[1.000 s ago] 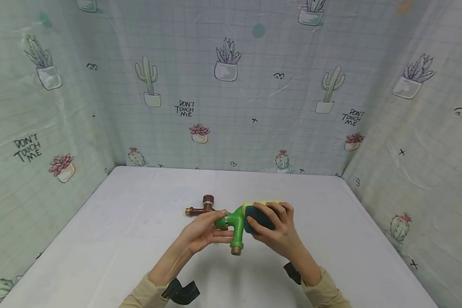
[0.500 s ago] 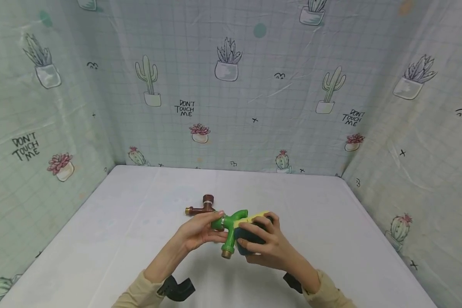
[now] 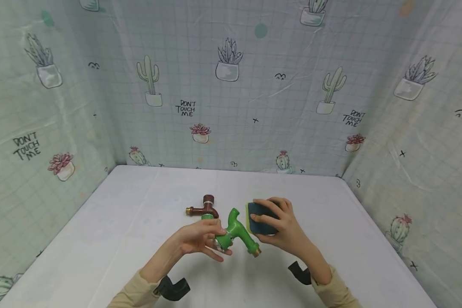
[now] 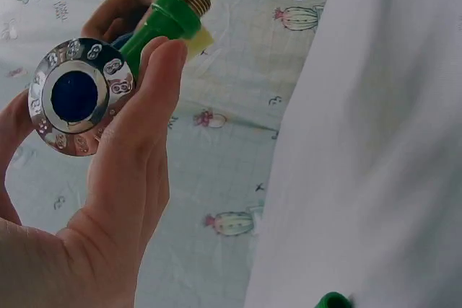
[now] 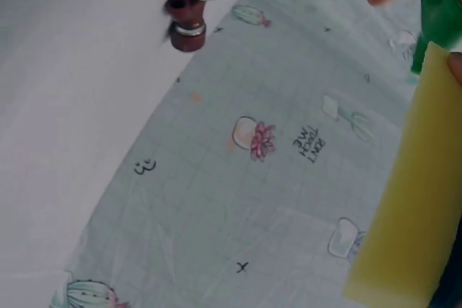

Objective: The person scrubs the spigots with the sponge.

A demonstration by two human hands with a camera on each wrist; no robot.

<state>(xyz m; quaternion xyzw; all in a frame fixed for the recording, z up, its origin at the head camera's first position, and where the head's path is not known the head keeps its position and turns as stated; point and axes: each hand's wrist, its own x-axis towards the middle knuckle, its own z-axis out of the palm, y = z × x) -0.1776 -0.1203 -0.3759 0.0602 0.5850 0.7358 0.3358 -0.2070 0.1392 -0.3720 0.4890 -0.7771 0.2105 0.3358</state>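
My left hand (image 3: 202, 239) grips a green faucet (image 3: 236, 230) in the air, its brass-threaded spout slanting down to the right. In the left wrist view, the chrome flange (image 4: 108, 124) with a dark blue centre faces the camera. My right hand (image 3: 286, 224) grips a sponge (image 3: 262, 219), dark blue on one side and yellow on the other. A narrow gap shows between sponge and faucet in the head view. The right wrist view shows the yellow face (image 5: 408, 200) close up.
A brown faucet (image 3: 203, 208) lies on the white table (image 3: 138, 201) behind my left hand. Next to it another green faucet (image 3: 207, 217) is mostly hidden by that hand. Printed cloth walls (image 3: 231, 111) enclose the table's back and sides.
The sponge went down along the green faucet, then back up and right, away from it. My left hand has turned the faucet, swinging its spout from downward to lower right.
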